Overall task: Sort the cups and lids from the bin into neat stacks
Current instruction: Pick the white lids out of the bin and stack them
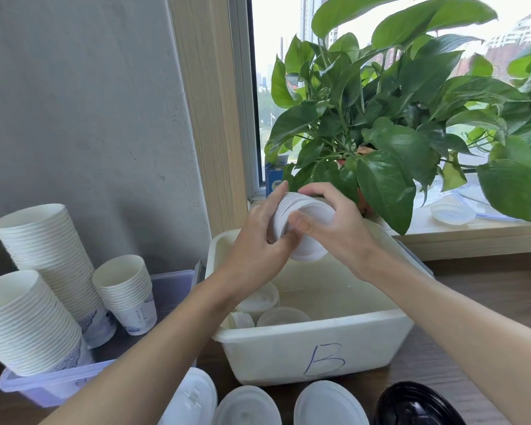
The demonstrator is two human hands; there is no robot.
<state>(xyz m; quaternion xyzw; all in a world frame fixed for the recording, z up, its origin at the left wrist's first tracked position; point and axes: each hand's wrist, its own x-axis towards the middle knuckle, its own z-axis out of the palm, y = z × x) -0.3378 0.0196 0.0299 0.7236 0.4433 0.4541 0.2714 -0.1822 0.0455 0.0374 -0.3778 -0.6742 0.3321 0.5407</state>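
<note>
Just below you: four lids or lid piles lie on the table at the lower edge, the left white lid [193, 400], the middle white lid [247, 406], the right white lid [330, 403] and the black lid [417, 406]. They are cut off, so their height cannot be told.
Bin: the white bin [316, 348], marked B, stands just behind them. In its near left corner lie the leftover lids [259, 299], some white and one clear. No cup shows inside.
Your hands: your left hand [258, 240] and right hand [328, 222] are both above the bin, fingers curled round the stack of white lids [304, 222], which is tilted on its side between them.
Cups: to your left the lilac tray [43, 391] carries three nested stacks, the near cup stack [25, 320], the tall cup stack [43, 240] and the short cup stack [126, 296].
Progress: the cups look finished, I think. A handful of lids is left, and your stack must be put down.
Surface: the table [488, 302] is dark wood.
Room: a grey wall [89, 118] is at the left. The window sill [472, 237] carries a leafy plant [380, 118], a clear lid [452, 213] and a blue box [273, 176].
</note>
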